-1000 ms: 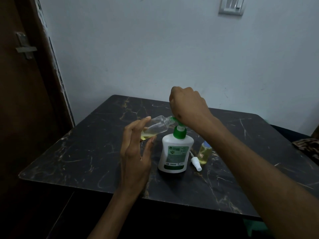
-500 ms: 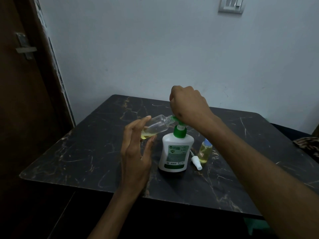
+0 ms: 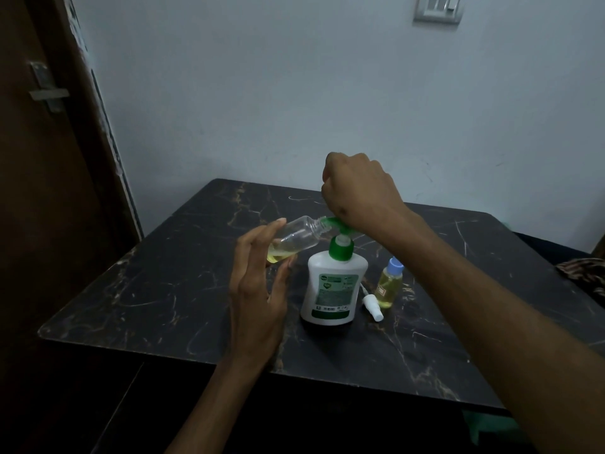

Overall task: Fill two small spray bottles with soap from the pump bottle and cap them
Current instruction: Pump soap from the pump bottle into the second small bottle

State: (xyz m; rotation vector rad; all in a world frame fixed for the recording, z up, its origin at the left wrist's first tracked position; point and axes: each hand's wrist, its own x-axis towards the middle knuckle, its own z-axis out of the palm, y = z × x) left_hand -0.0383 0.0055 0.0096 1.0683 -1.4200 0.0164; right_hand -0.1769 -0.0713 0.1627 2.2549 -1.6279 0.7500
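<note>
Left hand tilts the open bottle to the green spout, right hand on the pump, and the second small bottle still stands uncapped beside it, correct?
One error: in the head view the second small bottle already wears a blue cap. Left hand, open bottle, right hand and pump are as stated.

The room was dim, with flat, cool light falling mostly on the pale wall [image 3: 327, 93], which read grey-blue. The door [image 3: 39, 191] on the left and the space under the table [image 3: 163, 290] sank into near black. The dark marble top gave a faint sheen and no hard glare. Shadows were soft. Straight edges bowed toward the corners from the wide lens, and the near forearms looked soft and slightly grainy.
</note>
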